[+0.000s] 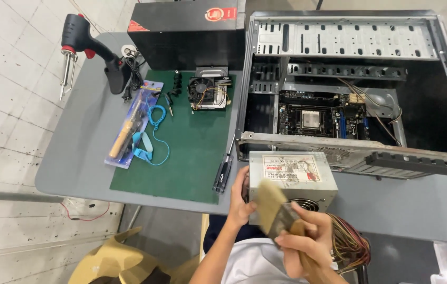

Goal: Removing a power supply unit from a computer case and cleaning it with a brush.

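At the near desk (76,158) edge, the left hand (239,202) holds the grey power supply (292,179) by its side; the right hand (308,244) has its grip closed on a paintbrush (273,208) against it.

A: Paintbrush (276,210) bristles motion-blurred; edges indistinct. Left hand (239,202) fingers hidden behind power supply (292,179).

B: Noted. Wire bundle (350,247) cut off at bottom edge. Computer case (355,89) right side runs out of view.

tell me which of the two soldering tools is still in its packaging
The slim wooden-handled soldering iron, sealed in a blue blister pack by the green mat. The black pistol-shaped soldering gun further back lies loose on the grey table.
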